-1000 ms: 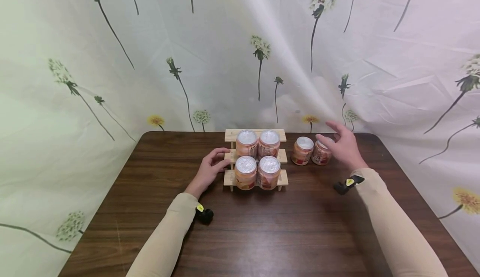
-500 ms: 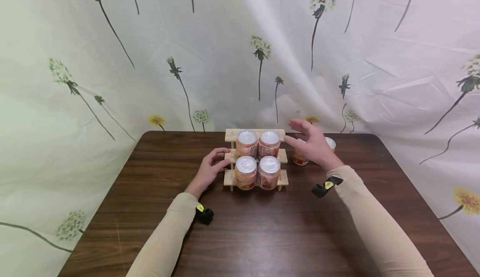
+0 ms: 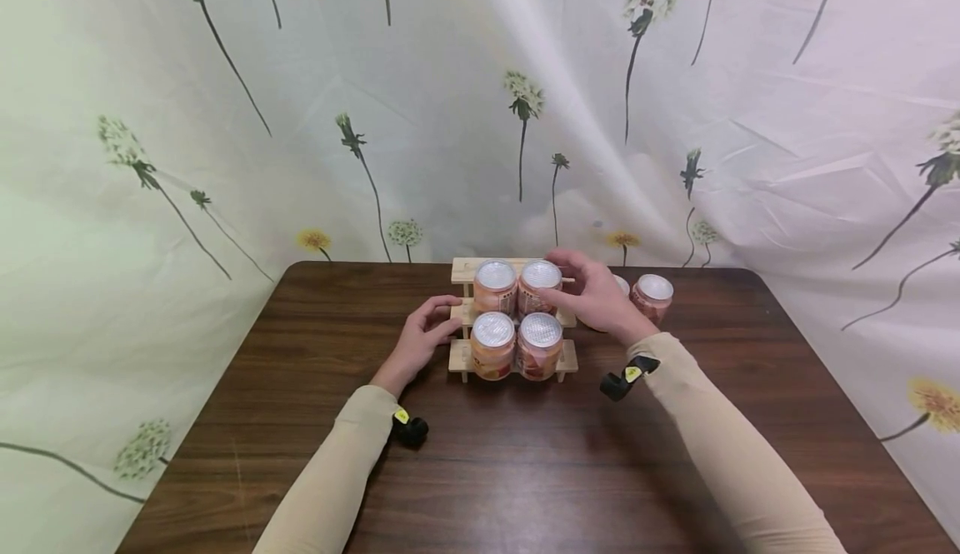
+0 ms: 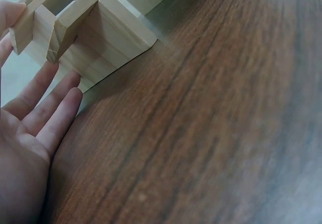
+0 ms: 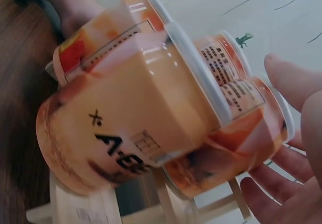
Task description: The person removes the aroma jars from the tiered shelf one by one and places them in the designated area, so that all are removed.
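A three-tier wooden rack (image 3: pixel 568 356) stands on the table with orange-pink cans with silver lids, two in front and two behind. My left hand (image 3: pixel 416 344) touches the rack's left side; in the left wrist view its fingers (image 4: pixel 60 114) are extended beside the wooden boards. My right hand (image 3: pixel 600 296) is spread around the back right can (image 3: pixel 536 297), thumb in front and fingers behind. In the right wrist view the thumb (image 5: pixel 289 80) stands apart from that can (image 5: pixel 241 143). The front right can (image 5: pixel 121 113) fills the middle of that view.
Two more cans stand on the dark wooden table (image 3: pixel 495 471), right of the rack: one can (image 3: pixel 652 297) in plain view, the other mostly hidden behind my right hand. A dandelion-print cloth (image 3: pixel 450 121) hangs behind the table.
My right hand has moved left from above the two loose cans to the back right can on the rack. The left hand and the cans have stayed in place.
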Tool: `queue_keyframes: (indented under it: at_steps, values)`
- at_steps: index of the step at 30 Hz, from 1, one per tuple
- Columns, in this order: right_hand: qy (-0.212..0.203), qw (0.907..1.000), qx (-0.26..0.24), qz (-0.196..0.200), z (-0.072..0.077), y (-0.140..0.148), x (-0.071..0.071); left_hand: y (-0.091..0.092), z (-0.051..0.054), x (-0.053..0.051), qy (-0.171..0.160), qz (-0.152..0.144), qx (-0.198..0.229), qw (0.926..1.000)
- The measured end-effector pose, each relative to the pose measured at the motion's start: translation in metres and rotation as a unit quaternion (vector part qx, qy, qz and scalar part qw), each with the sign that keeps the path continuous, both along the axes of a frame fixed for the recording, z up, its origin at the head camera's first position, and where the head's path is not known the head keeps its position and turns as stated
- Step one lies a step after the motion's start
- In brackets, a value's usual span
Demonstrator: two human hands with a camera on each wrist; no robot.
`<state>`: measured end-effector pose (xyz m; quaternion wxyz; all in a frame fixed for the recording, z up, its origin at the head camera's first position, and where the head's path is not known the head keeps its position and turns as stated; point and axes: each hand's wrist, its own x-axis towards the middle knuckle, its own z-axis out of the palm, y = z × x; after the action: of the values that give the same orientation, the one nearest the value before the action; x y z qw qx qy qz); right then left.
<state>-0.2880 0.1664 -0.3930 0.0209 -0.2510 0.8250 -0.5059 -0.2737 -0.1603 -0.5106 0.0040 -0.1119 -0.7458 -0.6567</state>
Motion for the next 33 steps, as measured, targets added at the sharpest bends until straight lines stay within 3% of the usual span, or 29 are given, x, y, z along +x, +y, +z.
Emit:
queue_keyframes:
  at_steps: [17,33]
  values:
    - [-0.014,0.9994,-0.030,-0.008,-0.008,-0.012,-0.004,0.000,-0.001,-0.002,0.004,0.002,0.008,1.0000]
    - [-0.033,0.9977,-0.038,-0.046,-0.006,-0.013,0.003,0.000,-0.004,-0.002,0.000,-0.001,0.015,0.9999]
